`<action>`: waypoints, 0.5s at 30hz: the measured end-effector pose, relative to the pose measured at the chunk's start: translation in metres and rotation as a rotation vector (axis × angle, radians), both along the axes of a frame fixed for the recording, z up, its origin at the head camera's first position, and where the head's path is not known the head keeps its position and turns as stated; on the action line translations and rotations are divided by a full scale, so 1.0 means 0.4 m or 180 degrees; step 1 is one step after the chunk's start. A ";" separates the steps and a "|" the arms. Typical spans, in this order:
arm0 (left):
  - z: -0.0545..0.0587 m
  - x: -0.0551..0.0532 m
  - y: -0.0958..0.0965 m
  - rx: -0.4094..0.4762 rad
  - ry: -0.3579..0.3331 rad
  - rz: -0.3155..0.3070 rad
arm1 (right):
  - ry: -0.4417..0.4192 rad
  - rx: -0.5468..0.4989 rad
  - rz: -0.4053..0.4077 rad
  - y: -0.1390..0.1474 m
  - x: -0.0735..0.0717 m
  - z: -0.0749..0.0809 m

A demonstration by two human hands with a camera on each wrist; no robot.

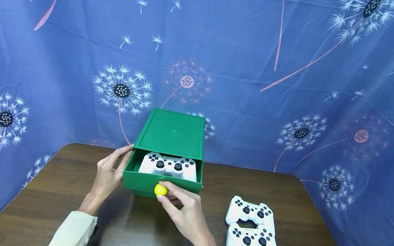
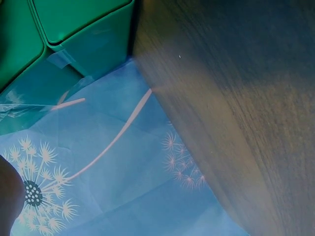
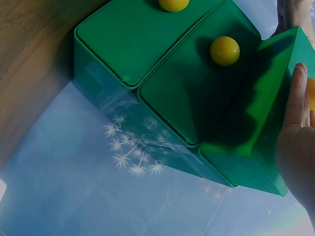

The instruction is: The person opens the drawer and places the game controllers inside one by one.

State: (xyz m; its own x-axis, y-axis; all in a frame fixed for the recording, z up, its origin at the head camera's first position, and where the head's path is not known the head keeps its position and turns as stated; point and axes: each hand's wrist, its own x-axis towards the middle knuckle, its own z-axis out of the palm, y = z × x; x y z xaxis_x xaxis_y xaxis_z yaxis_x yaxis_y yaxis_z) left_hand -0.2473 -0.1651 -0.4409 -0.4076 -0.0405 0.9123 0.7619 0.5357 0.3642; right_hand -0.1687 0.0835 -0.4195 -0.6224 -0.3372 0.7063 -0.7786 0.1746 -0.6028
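Observation:
My right hand (image 1: 183, 210) pinches the round yellow knob (image 1: 160, 189) on the front of the top drawer (image 1: 140, 182) of a green drawer box (image 1: 175, 132). The drawer stands pulled out, and a white game controller (image 1: 168, 165) lies inside it, buttons up. My left hand (image 1: 109, 174) rests against the left side of the box, its fingers extended along it. In the right wrist view, two lower drawer fronts with yellow knobs, one of them a knob (image 3: 225, 50) in full view, sit beneath the open drawer.
Two more white controllers, a rear controller (image 1: 252, 211) and a front controller (image 1: 252, 242), lie close together on the wooden table (image 1: 301, 236), right of my right hand. Behind the box hangs a blue cloth (image 1: 230, 40) with dandelion prints.

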 end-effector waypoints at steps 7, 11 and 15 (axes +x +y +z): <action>0.000 -0.002 0.006 0.0051 0.0028 0.0044 | 0.0037 -0.0003 -0.0002 0.000 -0.013 -0.002; 0.001 -0.004 0.004 0.0034 0.0054 0.0034 | 0.0033 -0.0012 0.0017 0.000 -0.021 -0.003; 0.002 -0.005 0.003 -0.0010 0.0115 0.0042 | 0.0035 -0.0009 0.0018 0.001 -0.029 -0.004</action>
